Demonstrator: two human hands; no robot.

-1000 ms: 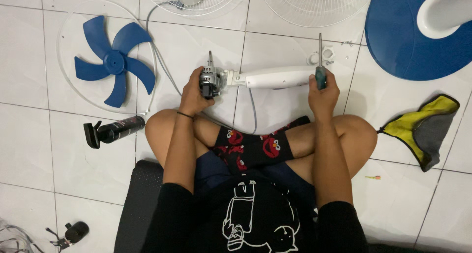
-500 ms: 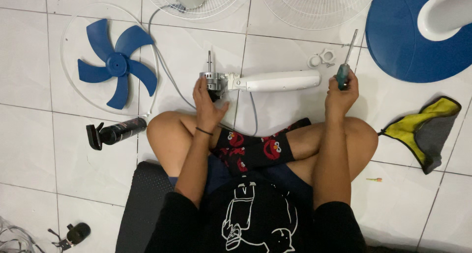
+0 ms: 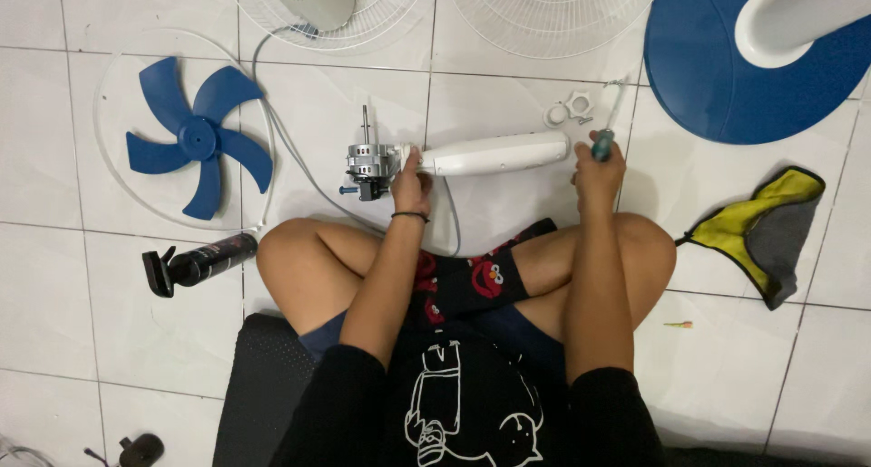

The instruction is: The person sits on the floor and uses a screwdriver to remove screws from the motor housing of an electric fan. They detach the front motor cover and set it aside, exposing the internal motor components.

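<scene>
White fan neck (image 3: 494,152): lies left-right on floor; left hand (image 3: 410,177) grips its motor end (image 3: 367,163); right hand (image 3: 597,170), closed on screwdriver (image 3: 605,133), beside far end.

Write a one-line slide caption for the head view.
Seated cross-legged on tile, left hand steadies the white fan housing beside its motor; right hand grips a screwdriver.

Blue fan blade (image 3: 195,141), white housing (image 3: 494,152), black spray bottle (image 3: 204,259), yellow-and-grey cloth (image 3: 760,235) (socks (image 3: 472,281) patterned red).
</scene>
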